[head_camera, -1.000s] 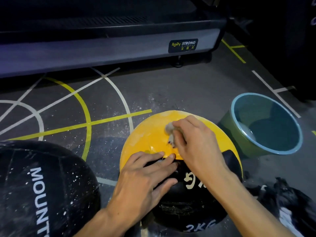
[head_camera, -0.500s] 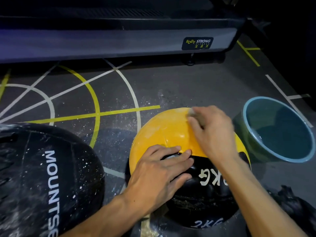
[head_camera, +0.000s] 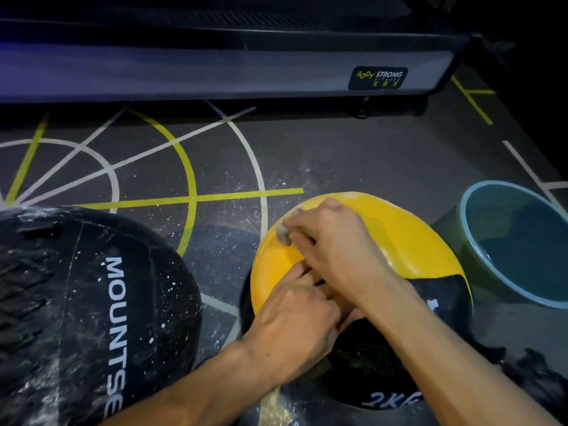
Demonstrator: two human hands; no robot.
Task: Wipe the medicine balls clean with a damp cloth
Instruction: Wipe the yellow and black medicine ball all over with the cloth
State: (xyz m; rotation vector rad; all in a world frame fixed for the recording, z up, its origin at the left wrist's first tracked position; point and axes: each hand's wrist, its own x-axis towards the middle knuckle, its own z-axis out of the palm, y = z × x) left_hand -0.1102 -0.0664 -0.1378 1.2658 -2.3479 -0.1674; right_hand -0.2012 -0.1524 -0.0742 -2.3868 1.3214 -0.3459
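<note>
My right hand (head_camera: 335, 247), gripping cloth (head_camera: 284, 236), swept from ball (head_camera: 399, 241) top to its left edge; left hand (head_camera: 295, 327) stays flat, steadying. Yellow half nearly wiped.

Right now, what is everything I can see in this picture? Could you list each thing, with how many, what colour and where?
yellow and black medicine ball: one, yellow top and black lower part marked 2KG, centre right on the floor.
black medicine ball: one, black with white lettering and white specks, lower left.
cloth: one, small and greyish, on the yellow ball's upper left.
bucket: one, green outside with a light blue rim, water inside, right edge.
treadmill base: one, grey and black with a Body Strong label, across the top.
floor: dark grey, with white and yellow lines and white specks.
left hand: rests on the yellow and black ball.
right hand: holds the cloth against the yellow part.
</note>
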